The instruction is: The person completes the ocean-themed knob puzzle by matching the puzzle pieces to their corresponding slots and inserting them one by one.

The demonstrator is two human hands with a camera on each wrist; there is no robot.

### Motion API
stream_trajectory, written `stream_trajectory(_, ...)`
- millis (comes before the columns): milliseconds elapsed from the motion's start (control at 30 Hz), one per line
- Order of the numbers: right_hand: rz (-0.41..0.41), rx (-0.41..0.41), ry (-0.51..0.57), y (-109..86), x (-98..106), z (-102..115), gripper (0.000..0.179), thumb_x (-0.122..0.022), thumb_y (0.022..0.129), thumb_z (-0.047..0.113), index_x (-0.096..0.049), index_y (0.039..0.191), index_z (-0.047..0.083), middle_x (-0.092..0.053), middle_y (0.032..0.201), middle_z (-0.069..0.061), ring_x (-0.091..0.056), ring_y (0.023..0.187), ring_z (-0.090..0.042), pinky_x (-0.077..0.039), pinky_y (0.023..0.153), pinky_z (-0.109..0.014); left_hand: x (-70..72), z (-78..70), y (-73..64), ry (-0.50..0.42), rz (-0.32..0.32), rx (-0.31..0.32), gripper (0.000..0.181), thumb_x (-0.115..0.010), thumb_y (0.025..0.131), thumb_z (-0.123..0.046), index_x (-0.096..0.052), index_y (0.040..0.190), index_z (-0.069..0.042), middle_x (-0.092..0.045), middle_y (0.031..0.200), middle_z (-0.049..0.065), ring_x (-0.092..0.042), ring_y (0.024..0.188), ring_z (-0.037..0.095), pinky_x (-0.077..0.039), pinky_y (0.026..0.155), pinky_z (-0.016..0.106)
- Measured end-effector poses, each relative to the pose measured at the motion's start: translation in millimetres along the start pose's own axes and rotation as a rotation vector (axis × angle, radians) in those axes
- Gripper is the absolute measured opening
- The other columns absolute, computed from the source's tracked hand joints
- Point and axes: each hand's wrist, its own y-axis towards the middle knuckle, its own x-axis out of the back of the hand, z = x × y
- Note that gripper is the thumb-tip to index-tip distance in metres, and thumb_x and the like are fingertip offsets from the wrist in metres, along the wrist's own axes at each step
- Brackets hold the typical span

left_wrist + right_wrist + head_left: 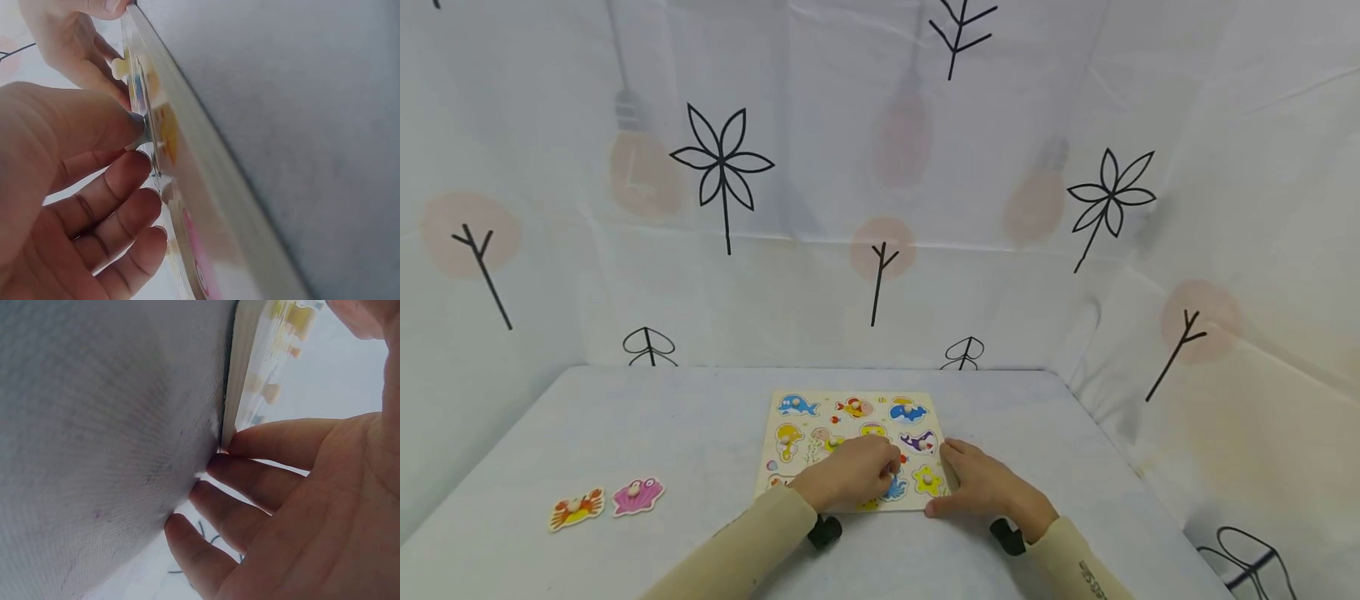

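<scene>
A wooden sea-animal puzzle board lies on the table, with knobbed animal pieces on it. My left hand is over its front half, thumb and index finger pinching the knob of a blue puzzle piece. In the left wrist view, the thumb covers most of that knob, close over the board face, and the other fingers curl loosely. My right hand rests at the board's right side, thumb at the front right corner. Its fairly straight fingers touch the board's edge and the tabletop.
Two loose knobbed pieces, an orange crab and a pink piece with eyes, lie on the table left of the board. A yellow star piece sits near the right hand. A patterned white cloth hangs behind the table.
</scene>
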Motion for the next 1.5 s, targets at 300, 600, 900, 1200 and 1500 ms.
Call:
stream_trajectory(300,-0.002,-0.011,-0.015,0.1,0.1,2.6,0.109,-0.078,0.060,0.065,-0.040,0.144,0.007,-0.034,0.150,-0.013,-0.034,0.135,-0.033,-0.029,0.106,-0.053,-0.4,2.6,-0.4,-0.006,-0.003,-0.003,0.009,-0.064,0.087,-0.015,-0.066,0.094,-0.020,-0.058,0.090,-0.013,-0.049,0.080,0.006,-0.043,0.075,0.024)
stream_trajectory(600,0.007,-0.033,-0.017,2.9,-1.5,-0.7,0.111,-0.078,0.058,0.067,-0.040,0.144,0.009,-0.034,0.150,-0.013,-0.034,0.135,-0.034,-0.029,0.105,-0.054,7.7,10.1,-15.8,0.017,-0.036,-0.008,0.010,-0.066,0.088,-0.024,-0.065,0.098,-0.022,-0.052,0.085,-0.012,-0.049,0.078,0.006,-0.044,0.072,0.024)
stream_trajectory(900,0.002,-0.055,-0.014,3.0,-3.8,0.8,0.110,-0.079,0.057,0.066,-0.041,0.144,0.010,-0.035,0.149,-0.012,-0.034,0.135,-0.035,-0.029,0.105,-0.056,16.1,20.6,-50.7,0.059,-0.096,-0.009,0.012,-0.069,0.085,-0.024,-0.066,0.096,-0.022,-0.048,0.080,-0.013,-0.045,0.074,0.006,-0.040,0.067,0.022)
stream_trajectory(1200,0.001,-0.039,-0.021,2.3,-2.1,1.3,0.109,-0.078,0.059,0.065,-0.040,0.144,0.008,-0.035,0.149,-0.013,-0.034,0.135,-0.035,-0.029,0.105,-0.056,23.7,49.4,-88.7,0.092,-0.146,0.011,0.011,-0.068,0.082,-0.020,-0.065,0.093,-0.020,-0.048,0.080,-0.011,-0.044,0.074,0.006,-0.041,0.067,0.025)
stream_trajectory(1500,0.008,-0.046,-0.016,2.6,-2.7,1.5,0.111,-0.078,0.058,0.067,-0.040,0.144,0.008,-0.034,0.150,-0.013,-0.033,0.135,-0.036,-0.028,0.105,-0.056,38.6,71.7,-132.8,0.117,-0.180,0.092,0.013,-0.071,0.079,-0.018,-0.063,0.088,-0.020,-0.047,0.078,-0.012,-0.043,0.075,0.007,-0.042,0.065,0.028)
